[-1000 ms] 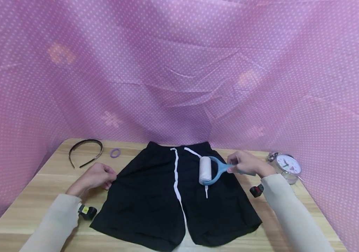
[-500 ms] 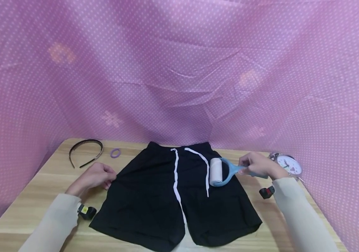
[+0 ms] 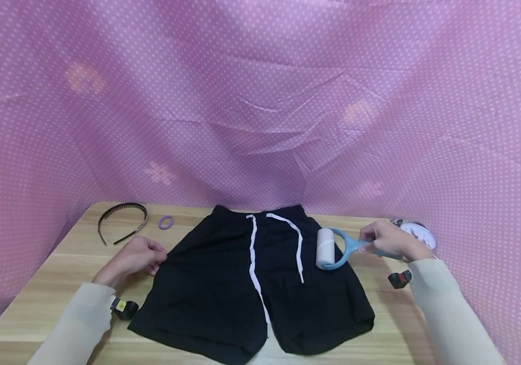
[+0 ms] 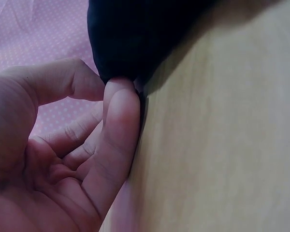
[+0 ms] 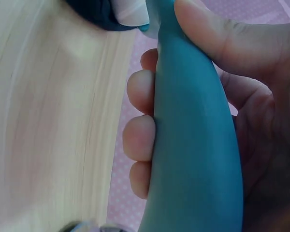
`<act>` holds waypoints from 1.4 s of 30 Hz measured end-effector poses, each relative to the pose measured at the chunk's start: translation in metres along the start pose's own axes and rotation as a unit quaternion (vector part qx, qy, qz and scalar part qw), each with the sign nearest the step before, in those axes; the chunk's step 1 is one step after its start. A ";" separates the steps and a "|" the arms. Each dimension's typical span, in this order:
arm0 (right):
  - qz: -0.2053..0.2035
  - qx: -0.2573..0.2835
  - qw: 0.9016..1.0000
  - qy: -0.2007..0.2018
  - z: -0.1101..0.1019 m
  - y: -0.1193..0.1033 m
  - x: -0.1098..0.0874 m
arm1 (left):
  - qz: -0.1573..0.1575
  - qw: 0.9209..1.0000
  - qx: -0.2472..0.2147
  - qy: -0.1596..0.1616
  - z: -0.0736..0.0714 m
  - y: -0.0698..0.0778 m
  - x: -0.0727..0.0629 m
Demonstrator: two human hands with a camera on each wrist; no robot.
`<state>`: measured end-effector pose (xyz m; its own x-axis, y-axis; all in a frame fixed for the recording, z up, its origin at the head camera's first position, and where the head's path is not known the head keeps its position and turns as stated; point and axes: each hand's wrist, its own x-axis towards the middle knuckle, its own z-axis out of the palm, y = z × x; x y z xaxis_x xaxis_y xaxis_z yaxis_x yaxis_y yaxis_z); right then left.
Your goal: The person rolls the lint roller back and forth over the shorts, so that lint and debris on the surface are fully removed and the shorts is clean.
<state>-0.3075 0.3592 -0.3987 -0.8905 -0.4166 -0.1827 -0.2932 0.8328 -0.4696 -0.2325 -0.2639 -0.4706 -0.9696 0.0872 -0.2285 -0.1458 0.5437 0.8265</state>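
Black shorts (image 3: 214, 284) with a white drawstring (image 3: 253, 258) lie flat on the wooden table (image 3: 59, 284), waistband at the far side. My left hand (image 3: 134, 257) pinches the shorts' left side edge between thumb and forefinger; in the left wrist view the black cloth (image 4: 130, 43) comes up to the fingertips. My right hand (image 3: 385, 238) grips the blue handle of a lint roller (image 3: 325, 248). The roller's white cylinder overlaps the right side of the shorts, near their side edge. In the right wrist view the fingers wrap round the handle (image 5: 193, 125), thumb along its top.
A dark toothed headband (image 3: 123, 205) and a purple ring-shaped band (image 3: 166, 222) lie at the table's far left. An alarm clock (image 3: 417, 232) stands at the far right, partly hidden behind the right hand. A pink dotted curtain (image 3: 260, 101) surrounds the table's back and sides.
My right hand has moved right with the lint roller, from beside the drawstring's loose end to the shorts' right edge, covering more of the clock. The left hand keeps its pinch.
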 end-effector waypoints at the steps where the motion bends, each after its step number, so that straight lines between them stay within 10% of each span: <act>1: 0.000 -0.007 1.000 0.003 -0.001 0.002 -0.001 | -0.001 1.000 -0.002 0.000 0.000 0.000 0.000; 42: 0.085 -0.049 0.995 0.013 -0.024 0.044 -0.053 | 0.001 1.000 -0.003 0.003 0.000 0.002 -0.004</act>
<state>-0.2816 0.4267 -0.3894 -0.9387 -0.2579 -0.2287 -0.1687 0.9224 -0.3474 -0.2292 -0.2637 -0.4682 -0.9713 0.0832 -0.2229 -0.1444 0.5387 0.8301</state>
